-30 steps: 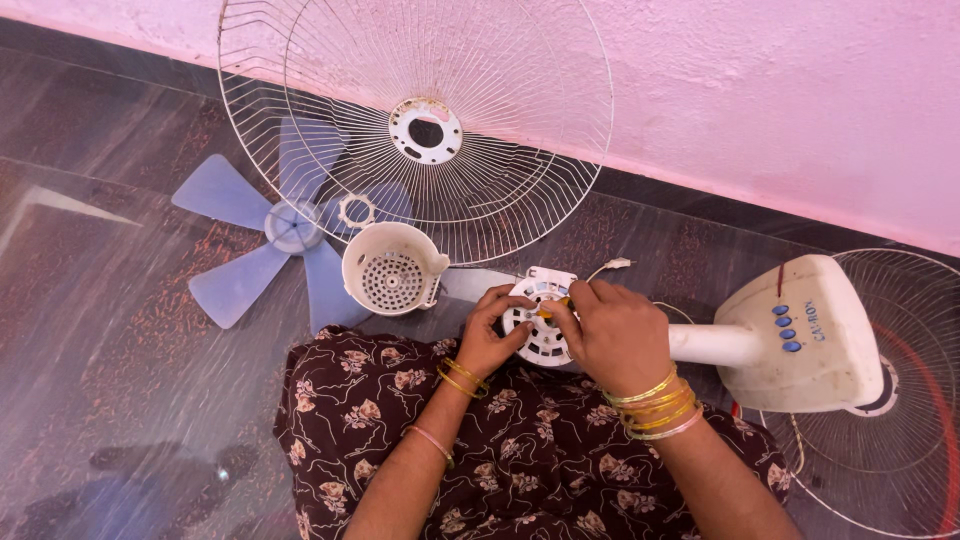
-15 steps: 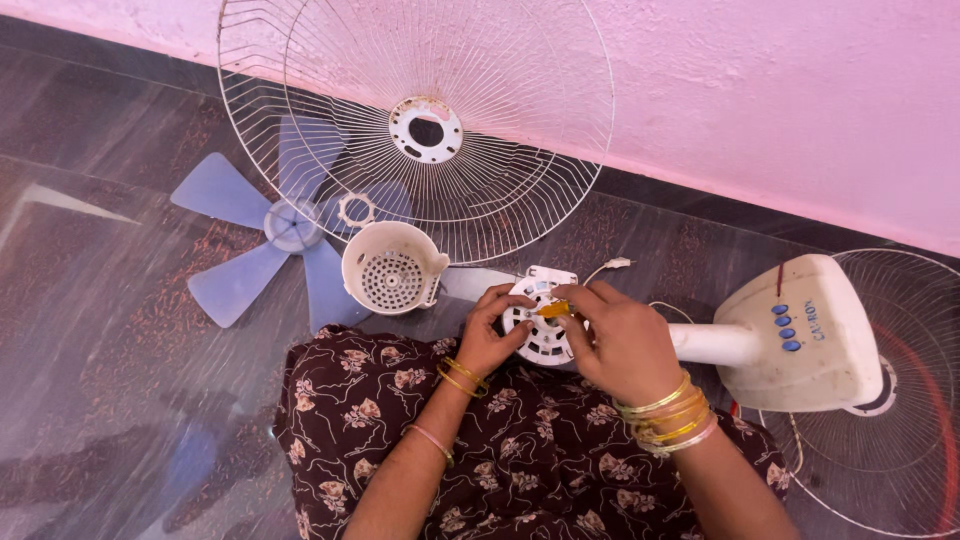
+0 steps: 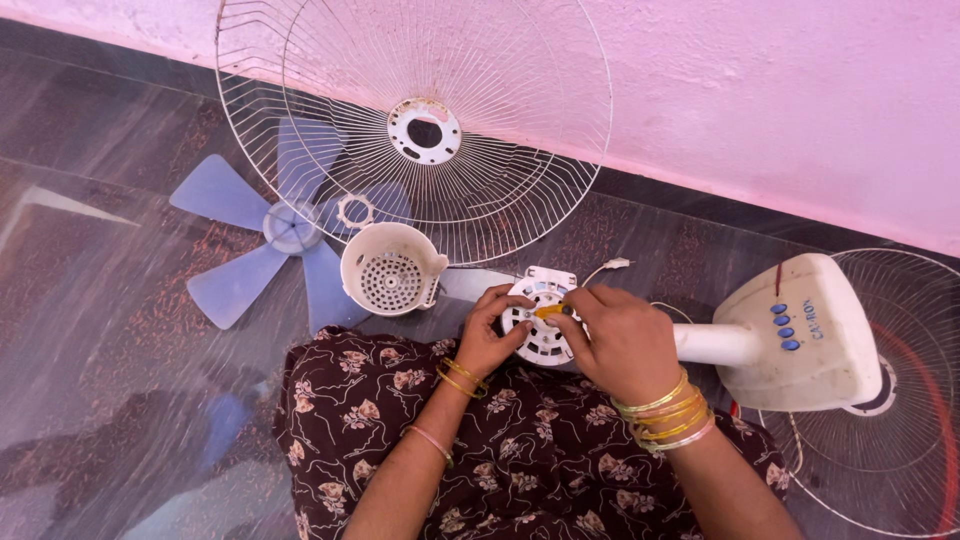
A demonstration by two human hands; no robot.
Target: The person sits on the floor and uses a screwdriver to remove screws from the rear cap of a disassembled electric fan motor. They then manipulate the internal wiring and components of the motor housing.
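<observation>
- The left hand (image 3: 492,335) curls around the left rim of a round white motor housing (image 3: 540,325), fingers bent and gripping it.
- The right hand (image 3: 622,340) is closed on a small yellow tool (image 3: 549,311), its tip pressed against the housing's slotted face; I cannot tell what kind of tool it is.
- The housing sits at the edge of the person's lap, over dark floral cloth (image 3: 520,450), just above the knees.
- A white stem (image 3: 712,343) runs right from under the right hand to the fan base (image 3: 800,335), a cream box with blue buttons lying on the floor (image 3: 90,260) near the right edge.
- A wire grille (image 3: 900,400) lies under and behind the base at the floor's right side.
- A second, larger wire grille (image 3: 500,130) leans against the pink wall (image 3: 800,90) at the far edge of the floor, with a white ring at its centre.
- A cream cup-shaped cover (image 3: 390,270) with a perforated bottom stands on the floor just left of the housing, near the left hand but apart from it.
- A pale blue blade (image 3: 255,250) lies flat on the floor to the left, partly behind the leaning grille.
- A small white ring (image 3: 355,211) rests on the floor between blade hub and cover.
- A thin white cord with a plug (image 3: 612,264) lies on the floor just beyond the housing.
- Gold bangles circle both wrists.
</observation>
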